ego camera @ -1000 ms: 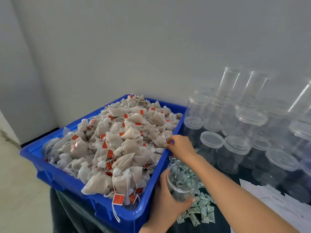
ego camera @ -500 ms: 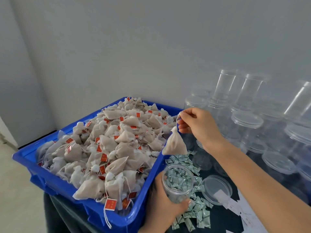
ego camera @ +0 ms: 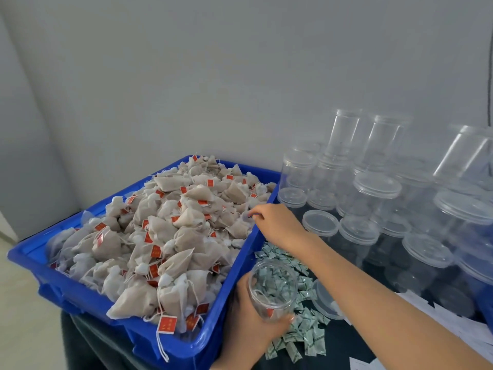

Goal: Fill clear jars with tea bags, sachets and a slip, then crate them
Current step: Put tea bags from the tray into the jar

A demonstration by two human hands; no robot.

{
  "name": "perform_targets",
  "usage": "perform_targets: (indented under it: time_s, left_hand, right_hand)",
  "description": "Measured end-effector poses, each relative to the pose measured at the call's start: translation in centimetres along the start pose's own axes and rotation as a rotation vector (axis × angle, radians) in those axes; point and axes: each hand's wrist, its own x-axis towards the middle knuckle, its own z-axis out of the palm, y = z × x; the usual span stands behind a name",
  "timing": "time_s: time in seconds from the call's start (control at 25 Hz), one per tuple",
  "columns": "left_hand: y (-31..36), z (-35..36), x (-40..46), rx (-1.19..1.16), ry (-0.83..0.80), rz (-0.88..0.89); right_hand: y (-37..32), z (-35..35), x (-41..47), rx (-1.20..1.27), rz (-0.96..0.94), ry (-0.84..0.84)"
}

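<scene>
A blue crate (ego camera: 231, 285) on the left is heaped with beige tea bags (ego camera: 170, 236) that carry red tags. My left hand (ego camera: 249, 325) grips a clear open jar (ego camera: 272, 291) beside the crate's right wall; a string and a red tag show near the jar's bottom. My right hand (ego camera: 276, 224) reaches over the crate's right rim. Its thumb and forefinger pinch the white top of a tea bag (ego camera: 241, 228) lying at the edge of the heap. Small green-white sachets (ego camera: 296, 335) lie scattered on the dark table under the jar.
Several empty clear jars (ego camera: 373, 193) with lids stand stacked at the right and back right. A loose lid (ego camera: 324, 300) lies by the sachets. White paper slips (ego camera: 453, 327) lie at the right front. A grey wall runs behind.
The right hand lifted a tea bag out of the crate toward the jar and has gone back down to the heap's right edge. The left hand kept holding the jar.
</scene>
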Motion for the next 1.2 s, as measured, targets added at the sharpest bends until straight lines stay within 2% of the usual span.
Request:
perform_targets:
  time_s: [0.08,0.28,0.36,0.44,0.52,0.6,0.72,0.8,0.88,0.96,1.08,1.12,1.2]
  left_hand:
    - [0.0,-0.1,0.1,0.013,-0.012,0.002]
    - [-0.3,-0.3,0.2,0.027,-0.052,-0.035]
    - [-0.3,-0.4,0.1,0.015,-0.062,-0.054]
    - [-0.3,-0.3,0.1,0.011,-0.069,-0.062]
    - [-0.4,-0.3,0.0,0.002,-0.069,-0.056]
    - [-0.2,-0.4,-0.1,-0.006,-0.062,-0.042]
    - [-0.1,-0.3,-0.1,0.003,-0.053,-0.037]
    - [-0.1,-0.4,0.0,0.012,-0.062,-0.045]
    - [0.0,-0.3,0.0,0.018,-0.060,-0.023]
    - [0.3,-0.4,0.1,0.001,-0.066,-0.008]
    - [0.5,-0.6,0.1,0.003,-0.052,-0.043]
    - [0.8,-0.6,0.2,0.010,-0.043,-0.050]
    - [1.4,-0.3,0.6,0.046,-0.025,-0.043]
  right_hand:
    - [-0.3,1.8,2.7,-0.023,0.003,-0.049]
    - [0.8,4.9,5.0,-0.262,0.082,-0.203]
    - [0.8,5.3,4.9,-0.256,0.080,-0.233]
    - [0.4,5.2,4.4,-0.243,0.062,-0.169]
    - [0.7,4.8,3.9,-0.255,0.014,-0.029]
    - [1.3,4.1,3.6,-0.220,-0.013,0.016]
    - [1.8,4.0,3.7,-0.130,0.064,-0.166]
    - [1.3,4.6,4.3,-0.246,0.102,-0.307]
    - [0.6,5.1,4.8,-0.291,0.147,-0.347]
    - [-0.1,5.2,4.9,-0.261,0.176,-0.297]
    - [-0.1,5.5,3.3,-0.271,0.104,-0.087]
    - [0.1,5.5,2.7,-0.202,0.071,0.018]
    - [0.1,4.4,1.7,0.091,0.036,0.191]
